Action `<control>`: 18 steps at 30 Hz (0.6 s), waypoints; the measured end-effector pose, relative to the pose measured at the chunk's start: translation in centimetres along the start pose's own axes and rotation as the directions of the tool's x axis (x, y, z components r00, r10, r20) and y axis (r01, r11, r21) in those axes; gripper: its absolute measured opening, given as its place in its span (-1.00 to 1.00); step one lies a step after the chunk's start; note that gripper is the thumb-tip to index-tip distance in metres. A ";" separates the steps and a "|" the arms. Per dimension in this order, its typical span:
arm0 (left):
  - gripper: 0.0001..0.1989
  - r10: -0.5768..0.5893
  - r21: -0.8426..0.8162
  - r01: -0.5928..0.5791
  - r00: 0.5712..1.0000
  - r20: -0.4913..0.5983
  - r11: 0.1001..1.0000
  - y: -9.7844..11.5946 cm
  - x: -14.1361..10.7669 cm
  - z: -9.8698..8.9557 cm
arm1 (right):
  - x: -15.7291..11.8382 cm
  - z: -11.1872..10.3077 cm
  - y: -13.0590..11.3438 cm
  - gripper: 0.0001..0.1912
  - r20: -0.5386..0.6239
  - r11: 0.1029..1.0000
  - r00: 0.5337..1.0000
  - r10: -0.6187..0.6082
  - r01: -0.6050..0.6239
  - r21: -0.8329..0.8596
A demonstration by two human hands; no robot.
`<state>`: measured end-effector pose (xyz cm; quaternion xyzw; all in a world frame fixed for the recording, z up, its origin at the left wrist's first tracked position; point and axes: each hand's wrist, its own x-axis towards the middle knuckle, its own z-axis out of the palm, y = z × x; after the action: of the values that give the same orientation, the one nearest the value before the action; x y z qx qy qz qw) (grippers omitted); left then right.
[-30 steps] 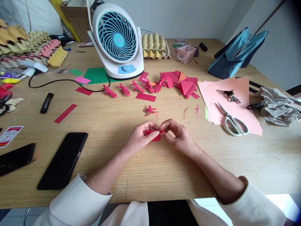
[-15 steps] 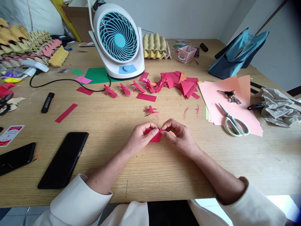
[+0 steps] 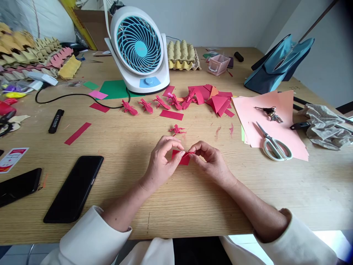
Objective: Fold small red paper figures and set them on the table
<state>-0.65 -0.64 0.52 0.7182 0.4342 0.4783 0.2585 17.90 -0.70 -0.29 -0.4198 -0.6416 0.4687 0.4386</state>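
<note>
Between my hands, near the middle of the wooden table, is a small piece of red paper [image 3: 179, 158] with a raised or folded upper edge. My right hand [image 3: 211, 161] pinches its upper right corner between thumb and fingertips. My left hand [image 3: 162, 161] has its thumb on the paper's upper edge, with the index finger arched above. A small red folded paper figure [image 3: 176, 129] lies just beyond my fingers. Farther back, a row of similar red figures [image 3: 145, 105] leads toward a pile of red paper pieces [image 3: 219, 103].
A fan [image 3: 140, 48] stands at the back. Scissors [image 3: 276, 146] and keys lie on pink sheets [image 3: 286, 125] at the right. Phones [image 3: 74, 189], a black marker [image 3: 56, 121] and a red strip [image 3: 78, 133] are at the left. Egg trays [image 3: 182, 55] sit behind.
My left hand has opened somewhat, its index finger lifting off the paper and arching higher. More of the red paper's left part shows. My right hand keeps its pinch nearly in place.
</note>
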 end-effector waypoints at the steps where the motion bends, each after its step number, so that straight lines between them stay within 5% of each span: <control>1: -0.96 0.064 0.076 -0.062 0.998 -0.020 0.995 0.2 0.0 -0.1 | 0.0 0.0 0.0 -0.97 -0.011 1.000 1.000 -0.005 0.005 -0.010; 9: -0.95 0.148 0.208 -0.151 0.989 0.030 0.966 0.5 -0.2 0.0 | -0.3 0.3 -0.5 -0.94 -0.049 0.974 0.984 -0.170 0.160 -0.161; 18: -0.91 0.133 0.194 -0.139 0.990 0.042 0.971 0.6 -0.2 -0.1 | -0.3 0.5 -0.7 -0.96 -0.018 0.976 0.993 -0.118 0.113 -0.185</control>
<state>-0.51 -1.15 0.93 0.7750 0.4253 0.4396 0.1591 17.42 -1.20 0.25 -0.4274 -0.6990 0.3749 0.4338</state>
